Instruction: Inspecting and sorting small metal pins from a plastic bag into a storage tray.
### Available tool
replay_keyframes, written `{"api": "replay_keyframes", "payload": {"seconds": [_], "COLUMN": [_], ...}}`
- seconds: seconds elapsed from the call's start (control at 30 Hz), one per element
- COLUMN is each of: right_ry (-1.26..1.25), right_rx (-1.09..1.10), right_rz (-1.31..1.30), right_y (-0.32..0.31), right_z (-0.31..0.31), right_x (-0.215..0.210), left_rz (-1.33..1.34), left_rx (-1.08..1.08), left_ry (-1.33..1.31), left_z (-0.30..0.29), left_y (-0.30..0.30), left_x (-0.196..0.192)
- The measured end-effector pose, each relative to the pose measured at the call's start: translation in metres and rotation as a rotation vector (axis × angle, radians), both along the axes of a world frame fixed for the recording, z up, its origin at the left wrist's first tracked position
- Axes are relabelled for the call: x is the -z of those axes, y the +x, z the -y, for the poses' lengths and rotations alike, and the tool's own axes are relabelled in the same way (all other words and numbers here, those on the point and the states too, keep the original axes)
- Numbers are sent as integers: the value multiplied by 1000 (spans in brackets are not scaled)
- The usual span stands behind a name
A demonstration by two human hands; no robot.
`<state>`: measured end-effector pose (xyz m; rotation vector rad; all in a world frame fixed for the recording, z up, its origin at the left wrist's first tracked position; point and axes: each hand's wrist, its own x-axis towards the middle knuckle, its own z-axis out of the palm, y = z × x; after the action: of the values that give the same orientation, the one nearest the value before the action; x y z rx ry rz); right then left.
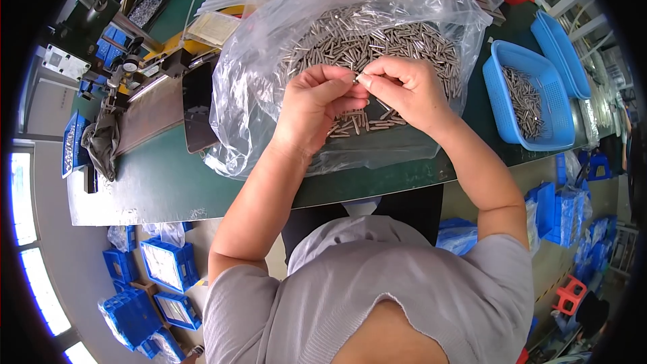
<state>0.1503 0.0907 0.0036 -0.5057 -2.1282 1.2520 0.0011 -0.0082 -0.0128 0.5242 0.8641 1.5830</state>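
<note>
My left hand (315, 102) and my right hand (410, 92) meet fingertip to fingertip over a heap of small metal pins (387, 37). Thumb and forefinger of each hand are closed on one small metal pin (356, 79), which the fingers mostly cover. The heap lies on a clear plastic bag (253, 87), spread over the green table (330, 190). A few loose pins (367, 121) lie below my hands, near the front of the bag.
To the right stands a blue basket (495, 94) with more pins in it, beside another blue basket (559, 57). A dark flat tablet-like thing (197, 111) lies left of the bag. Farther left is a bench fixture with a dial gauge (131, 63). Blue crates (168, 264) stand on the floor.
</note>
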Motion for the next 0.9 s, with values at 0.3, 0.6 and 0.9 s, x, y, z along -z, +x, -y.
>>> {"api": "replay_keyframes", "payload": {"seconds": [0.3, 0.6, 0.9], "right_ry": [-361, -522, -1181], "right_rx": [-59, -100, -3], "right_rz": [-34, -22, -376], "right_y": [-2, -3, 10], "right_z": [-5, -2, -41], "right_x": [2, -2, -4], "left_rz": [-21, -36, -7], "left_rx": [-21, -30, -157], "left_ry": [1, 8, -23], "left_z": [1, -1, 0], "left_y": [2, 5, 0], "left_x": [-3, -5, -6]}}
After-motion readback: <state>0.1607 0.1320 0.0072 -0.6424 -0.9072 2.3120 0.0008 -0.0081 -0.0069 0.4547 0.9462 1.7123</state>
